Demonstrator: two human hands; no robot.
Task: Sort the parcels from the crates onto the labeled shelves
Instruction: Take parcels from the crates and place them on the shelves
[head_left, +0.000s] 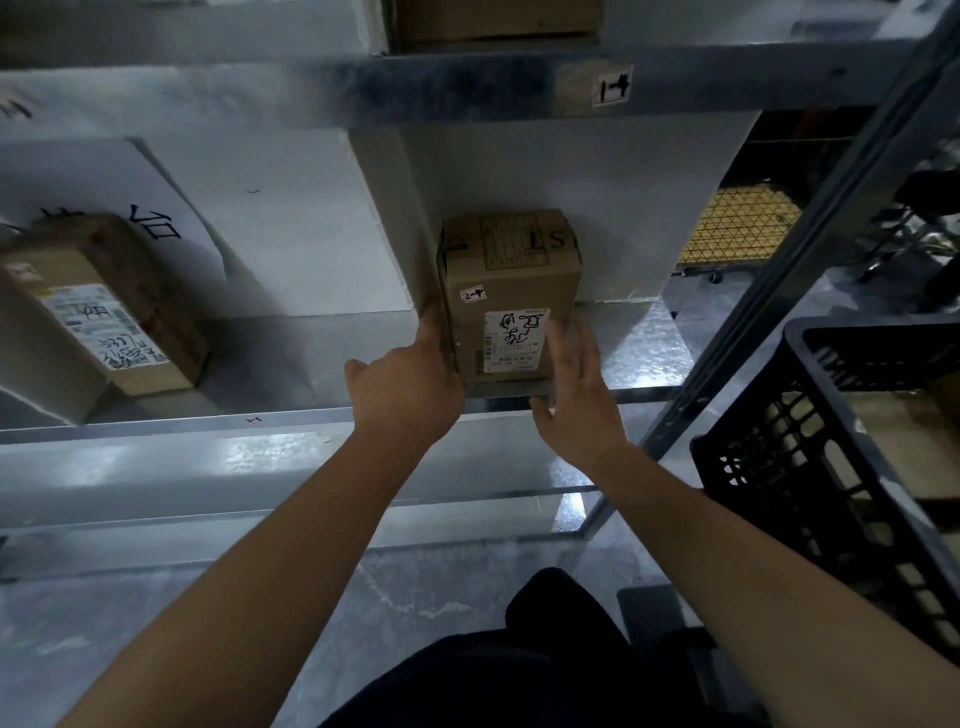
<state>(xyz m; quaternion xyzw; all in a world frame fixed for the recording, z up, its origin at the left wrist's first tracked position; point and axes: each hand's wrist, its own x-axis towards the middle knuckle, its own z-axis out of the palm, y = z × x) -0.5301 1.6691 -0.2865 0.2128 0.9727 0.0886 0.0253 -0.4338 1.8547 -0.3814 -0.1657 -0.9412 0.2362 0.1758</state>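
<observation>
A brown cardboard parcel (511, 291) with a white shipping label and a small "2-4" sticker lies on the metal shelf (291, 364), near its front edge. My left hand (410, 379) presses flat against the parcel's left side, fingers straight. My right hand (579, 395) lies against its right front corner, fingers extended along the side and thumb under the front edge. A label reading "14" (613, 85) is stuck on the shelf beam above.
Another taped parcel (98, 317) with a label lies at the shelf's left. A black plastic crate (831, 467) stands at the right beside the slanted shelf upright (810, 249). A box (498, 18) sits on the upper shelf. Grey floor lies below.
</observation>
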